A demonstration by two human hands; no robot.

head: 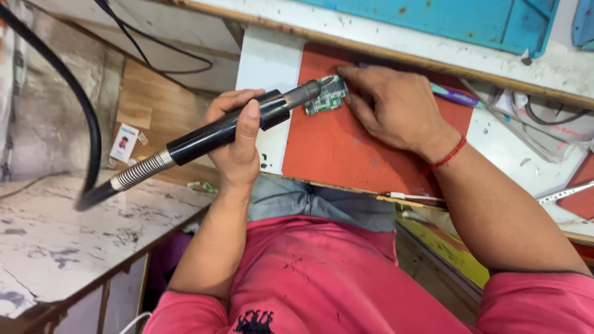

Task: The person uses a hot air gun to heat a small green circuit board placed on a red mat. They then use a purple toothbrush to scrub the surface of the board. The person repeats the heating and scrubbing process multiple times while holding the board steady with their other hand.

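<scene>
My left hand (pixel 238 145) grips a black hot-air handpiece (pixel 229 128) with a metal nozzle; its tip points at a small green circuit board (pixel 326 97). The board lies on an orange-red mat (pixel 337 148) on the workbench. My right hand (pixel 390 108) rests flat on the mat, its fingertips pressing on the board's far edge. A red thread is tied around my right wrist. A spring strain relief and a thick black hose (pixel 68 93) lead from the handpiece off to the left.
A purple-handled tool (pixel 455 96) lies behind my right hand. A teal mat (pixel 458 18) sits at the back. Tweezers (pixel 566 193) and cables lie at the right. A marbled white counter (pixel 68 241) stands at the left, over a wooden floor.
</scene>
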